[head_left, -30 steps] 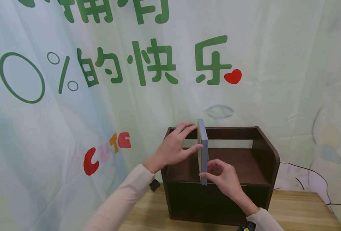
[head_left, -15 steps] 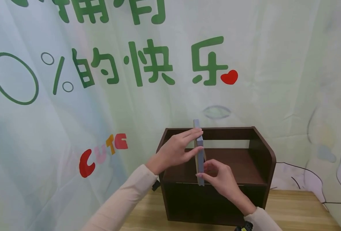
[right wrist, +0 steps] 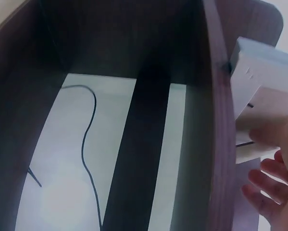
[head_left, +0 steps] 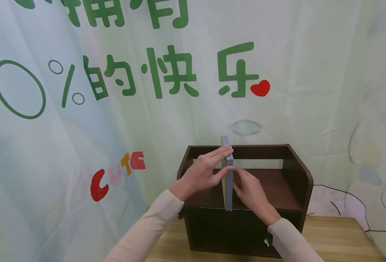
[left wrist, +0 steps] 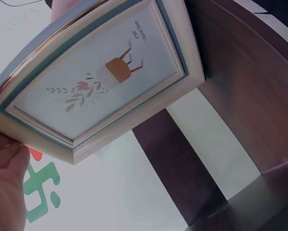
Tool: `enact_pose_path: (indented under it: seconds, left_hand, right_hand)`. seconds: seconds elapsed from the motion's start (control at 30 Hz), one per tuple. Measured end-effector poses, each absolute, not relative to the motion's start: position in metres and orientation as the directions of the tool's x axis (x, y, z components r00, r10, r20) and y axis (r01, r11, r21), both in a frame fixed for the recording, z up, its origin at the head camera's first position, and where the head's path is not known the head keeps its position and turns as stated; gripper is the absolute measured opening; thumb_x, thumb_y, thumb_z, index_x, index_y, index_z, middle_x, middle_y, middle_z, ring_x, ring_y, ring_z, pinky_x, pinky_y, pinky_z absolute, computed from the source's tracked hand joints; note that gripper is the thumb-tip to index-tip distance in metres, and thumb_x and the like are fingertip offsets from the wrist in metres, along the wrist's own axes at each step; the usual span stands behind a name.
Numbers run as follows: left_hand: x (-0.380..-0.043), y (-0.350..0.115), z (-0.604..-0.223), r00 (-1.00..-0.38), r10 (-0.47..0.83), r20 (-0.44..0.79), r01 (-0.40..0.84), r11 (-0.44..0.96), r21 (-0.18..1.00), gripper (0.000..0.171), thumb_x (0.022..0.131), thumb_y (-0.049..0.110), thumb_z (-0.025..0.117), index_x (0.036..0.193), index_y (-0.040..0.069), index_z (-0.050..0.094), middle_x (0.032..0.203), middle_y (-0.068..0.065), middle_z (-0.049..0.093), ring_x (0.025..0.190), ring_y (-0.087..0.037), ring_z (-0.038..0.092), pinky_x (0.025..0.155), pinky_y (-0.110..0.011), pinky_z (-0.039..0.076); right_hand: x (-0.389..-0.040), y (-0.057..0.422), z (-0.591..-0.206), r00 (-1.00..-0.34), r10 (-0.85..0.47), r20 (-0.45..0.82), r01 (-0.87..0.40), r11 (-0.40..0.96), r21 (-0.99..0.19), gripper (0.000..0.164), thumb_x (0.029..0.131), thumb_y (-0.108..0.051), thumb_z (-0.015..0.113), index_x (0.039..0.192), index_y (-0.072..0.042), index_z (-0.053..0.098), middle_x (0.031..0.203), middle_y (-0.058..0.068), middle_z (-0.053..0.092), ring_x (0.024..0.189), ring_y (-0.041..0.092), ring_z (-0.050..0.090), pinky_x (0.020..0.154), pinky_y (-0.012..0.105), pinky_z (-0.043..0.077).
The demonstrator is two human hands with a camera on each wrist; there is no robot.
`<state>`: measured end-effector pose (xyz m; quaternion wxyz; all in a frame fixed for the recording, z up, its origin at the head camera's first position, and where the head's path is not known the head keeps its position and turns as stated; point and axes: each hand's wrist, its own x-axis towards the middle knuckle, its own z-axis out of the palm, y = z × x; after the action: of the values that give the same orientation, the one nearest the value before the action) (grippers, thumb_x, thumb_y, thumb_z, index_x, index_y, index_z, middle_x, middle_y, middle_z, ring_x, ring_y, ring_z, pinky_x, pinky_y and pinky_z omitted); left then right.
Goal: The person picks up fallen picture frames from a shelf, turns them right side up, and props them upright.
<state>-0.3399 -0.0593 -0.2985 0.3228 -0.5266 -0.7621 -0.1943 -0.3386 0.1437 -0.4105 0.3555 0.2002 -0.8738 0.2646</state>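
Observation:
A picture frame [head_left: 229, 189] with a bluish-grey edge stands upright, edge-on, at the front of the dark brown shelf unit [head_left: 245, 233]. In the left wrist view its front shows a plant print [left wrist: 110, 77] inside a cream and teal border. My left hand [head_left: 199, 173] holds its upper corner, fingers over the top and thumb on the near edge. My right hand [head_left: 253, 191] is on the far side, touching the frame's white back [right wrist: 252, 86]. Fingers [right wrist: 269, 185] there are spread and loosely bent. Part of the right hand's contact is blurred.
The shelf unit has raised side panels [head_left: 299, 174] and a back rail [head_left: 258, 151], and stands on a wooden table [head_left: 340, 233]. A printed curtain [head_left: 310, 91] hangs behind. A thin black cable [right wrist: 86, 139] shows through the lower opening.
My left hand has moved its fingers onto the frame's top edge. My right hand has let go of the lower near edge and moved up along the back.

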Motion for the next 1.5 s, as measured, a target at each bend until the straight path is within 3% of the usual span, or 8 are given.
enact_pose_path:
  seconds: [0.27, 0.53, 0.9, 1.0, 1.13, 1.2, 1.33, 1.5]
  left_hand:
    - [-0.341, -0.042, -0.297, -0.255, 0.693, 0.674, 0.922, 0.385, -0.047, 0.052, 0.102, 0.02, 0.071, 0.147, 0.0, 0.058, 0.152, -0.016, 0.06, 0.142, -0.026, 0.06, 0.112, -0.034, 0.053]
    - [-0.347, -0.023, -0.295, -0.287, 0.736, 0.613, 0.918, 0.394, -0.042, 0.052, 0.104, 0.024, 0.068, 0.15, 0.003, 0.056, 0.155, -0.013, 0.058, 0.148, -0.025, 0.053, 0.115, -0.035, 0.05]
    - [-0.351, -0.001, -0.288, -0.284, 0.83, 0.48, 0.936, 0.349, -0.05, 0.05, 0.106, 0.026, 0.064, 0.151, 0.005, 0.054, 0.158, -0.016, 0.055, 0.143, -0.025, 0.059, 0.115, -0.036, 0.051]
    - [-0.353, 0.003, -0.289, -0.272, 0.836, 0.476, 0.935, 0.347, -0.074, 0.049, 0.107, 0.026, 0.063, 0.15, 0.005, 0.055, 0.157, -0.016, 0.056, 0.146, -0.025, 0.055, 0.115, -0.036, 0.051]
    - [-0.353, 0.007, -0.29, -0.267, 0.838, 0.476, 0.936, 0.343, -0.079, 0.048, 0.106, 0.026, 0.064, 0.149, 0.005, 0.056, 0.157, -0.014, 0.056, 0.148, -0.025, 0.053, 0.115, -0.036, 0.051]
    - [-0.353, 0.008, -0.291, -0.265, 0.84, 0.474, 0.938, 0.338, -0.074, 0.048, 0.106, 0.025, 0.064, 0.149, 0.005, 0.056, 0.157, -0.014, 0.056, 0.149, -0.026, 0.052, 0.116, -0.037, 0.05]
    - [-0.353, 0.01, -0.291, -0.26, 0.845, 0.468, 0.941, 0.33, -0.072, 0.049, 0.106, 0.024, 0.064, 0.15, 0.003, 0.055, 0.157, -0.016, 0.056, 0.151, -0.029, 0.049, 0.118, -0.038, 0.049]
    - [-0.353, 0.012, -0.292, -0.255, 0.841, 0.477, 0.94, 0.331, -0.082, 0.049, 0.106, 0.024, 0.064, 0.15, 0.003, 0.055, 0.157, -0.016, 0.056, 0.151, -0.028, 0.049, 0.118, -0.037, 0.048]
  right_hand:
    - [-0.34, 0.16, -0.414, -0.613, -0.156, 0.775, -0.5, 0.836, -0.227, 0.051, 0.084, -0.001, 0.085, 0.132, -0.002, 0.069, 0.107, 0.015, 0.078, 0.087, 0.028, 0.074, 0.075, 0.045, 0.063]
    - [-0.335, 0.185, -0.415, -0.52, -0.201, 0.83, -0.487, 0.868, -0.096, 0.05, 0.081, 0.0, 0.086, 0.129, 0.001, 0.073, 0.122, 0.019, 0.078, 0.093, 0.034, 0.077, 0.074, 0.044, 0.064]
    - [-0.332, 0.195, -0.42, -0.593, -0.181, 0.784, -0.435, 0.892, -0.123, 0.047, 0.082, -0.002, 0.086, 0.128, -0.002, 0.075, 0.123, 0.019, 0.077, 0.081, 0.033, 0.077, 0.068, 0.044, 0.063]
    - [-0.332, 0.196, -0.421, -0.597, -0.176, 0.782, -0.428, 0.895, -0.125, 0.046, 0.082, -0.001, 0.086, 0.127, -0.004, 0.075, 0.12, 0.017, 0.079, 0.064, 0.023, 0.07, 0.06, 0.039, 0.059]
    - [-0.331, 0.197, -0.422, -0.599, -0.172, 0.782, -0.424, 0.897, -0.127, 0.039, 0.081, -0.001, 0.085, 0.119, -0.005, 0.077, 0.101, 0.012, 0.082, 0.053, 0.009, 0.05, 0.051, 0.03, 0.046]
    - [-0.331, 0.197, -0.423, -0.602, -0.167, 0.781, -0.42, 0.898, -0.132, 0.037, 0.081, -0.001, 0.086, 0.116, -0.006, 0.077, 0.088, 0.009, 0.08, 0.053, 0.006, 0.047, 0.051, 0.027, 0.043]
    - [-0.33, 0.197, -0.423, -0.618, -0.152, 0.771, -0.413, 0.898, -0.153, 0.034, 0.081, -0.002, 0.086, 0.113, -0.006, 0.077, 0.076, 0.004, 0.073, 0.054, 0.006, 0.045, 0.051, 0.026, 0.042]
    - [-0.329, 0.198, -0.422, -0.633, -0.132, 0.763, -0.409, 0.894, -0.185, 0.031, 0.083, -0.001, 0.083, 0.112, -0.007, 0.076, 0.079, 0.006, 0.076, 0.055, 0.008, 0.051, 0.053, 0.03, 0.046]
